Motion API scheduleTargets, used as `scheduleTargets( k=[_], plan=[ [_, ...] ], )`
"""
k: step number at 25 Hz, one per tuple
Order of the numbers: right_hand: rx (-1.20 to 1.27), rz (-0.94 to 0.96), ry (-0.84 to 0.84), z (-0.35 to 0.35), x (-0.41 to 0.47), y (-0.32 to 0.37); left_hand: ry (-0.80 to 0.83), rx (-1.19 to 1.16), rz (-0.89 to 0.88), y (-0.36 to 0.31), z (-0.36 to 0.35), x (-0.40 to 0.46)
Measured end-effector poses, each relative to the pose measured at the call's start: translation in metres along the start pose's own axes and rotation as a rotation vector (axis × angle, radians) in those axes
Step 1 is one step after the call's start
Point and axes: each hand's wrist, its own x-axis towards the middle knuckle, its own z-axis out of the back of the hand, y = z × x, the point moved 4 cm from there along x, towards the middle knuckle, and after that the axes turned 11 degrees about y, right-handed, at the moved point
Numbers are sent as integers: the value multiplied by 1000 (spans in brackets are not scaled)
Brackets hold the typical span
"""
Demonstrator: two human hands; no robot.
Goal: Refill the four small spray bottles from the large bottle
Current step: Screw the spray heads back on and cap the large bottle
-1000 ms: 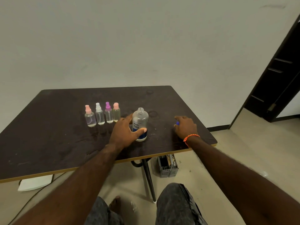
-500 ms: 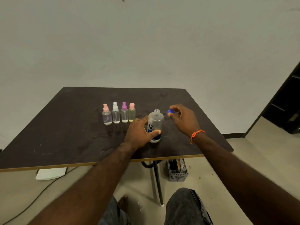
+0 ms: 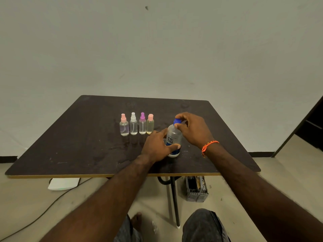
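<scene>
Mid-table, left hand (image 3: 157, 145) grips large bottle (image 3: 173, 138); right hand (image 3: 194, 130) pinches blue cap (image 3: 177, 121).

Four small spray bottles stand in a row on the one worktop (image 3: 73, 137), off to the left of the left grip (image 3: 157, 147): one with a pink cap (image 3: 124, 125), one with a white cap (image 3: 133, 124), one with a purple cap (image 3: 142, 124) and one with a peach cap (image 3: 150, 124). One large bottle (image 3: 173, 138) stands between the two grips, and one blue cap (image 3: 177, 121) sits at its top under the right grip (image 3: 192, 130). There are two grips, and one orange wristband (image 3: 208, 145) sits just behind the right one. On the floor below them are one grey basket (image 3: 196, 191), one white flat object (image 3: 63, 183) and one cable (image 3: 35, 222).
</scene>
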Motion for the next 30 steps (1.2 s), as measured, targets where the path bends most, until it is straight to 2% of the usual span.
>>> scheduleTargets(
  k=[5, 10, 18, 23, 27, 30],
  plan=[
    [34, -99, -65, -1, -1, -6, -7, 4, -5, -1, 0, -1],
    [50, 33, 163, 0, 0, -1, 1, -14, 13, 1, -3, 1],
    [-19, -99, -15, 6, 7, 1, -16, 4, 23, 1, -3, -1],
    [61, 15, 237, -11, 5, 5, 2, -43, 9, 4, -5, 0],
    [68, -7, 99, -14, 3, -2, -15, -24, 3, 5, -5, 0],
    [4, -95, -33, -9, 3, -4, -13, -13, 22, 4, -5, 0]
  ],
)
